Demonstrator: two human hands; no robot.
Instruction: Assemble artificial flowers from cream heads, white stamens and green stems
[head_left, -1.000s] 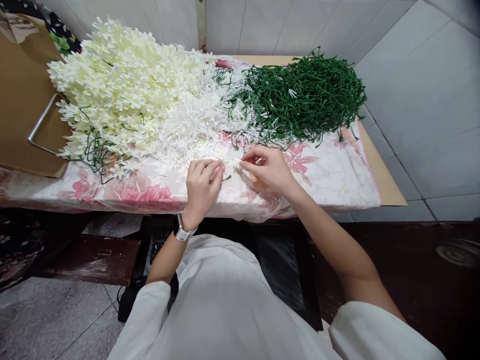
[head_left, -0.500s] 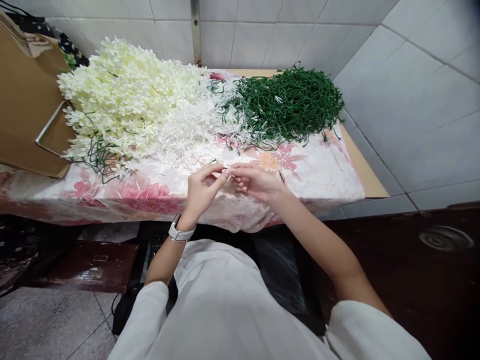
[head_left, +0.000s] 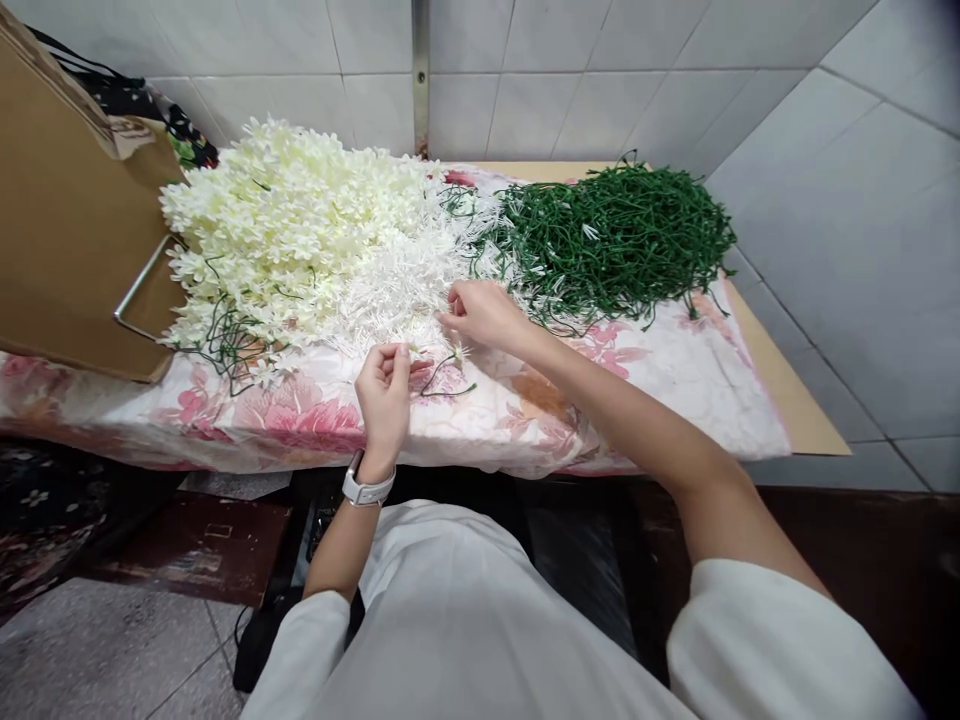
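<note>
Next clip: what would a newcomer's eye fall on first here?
Probably the big heap of pale flowers on the left of the cloth, and the dark green stems heaped on the right. Between them lies a pile of white bits, with the right hand at its near right edge. The left hand is closer to the cloth's front edge.

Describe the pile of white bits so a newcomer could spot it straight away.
Find the floral tablecloth. On it, between the cream flowers and the green stems, lies the pile of white bits. Unlike both neighbours, it is white and spiky.
</note>
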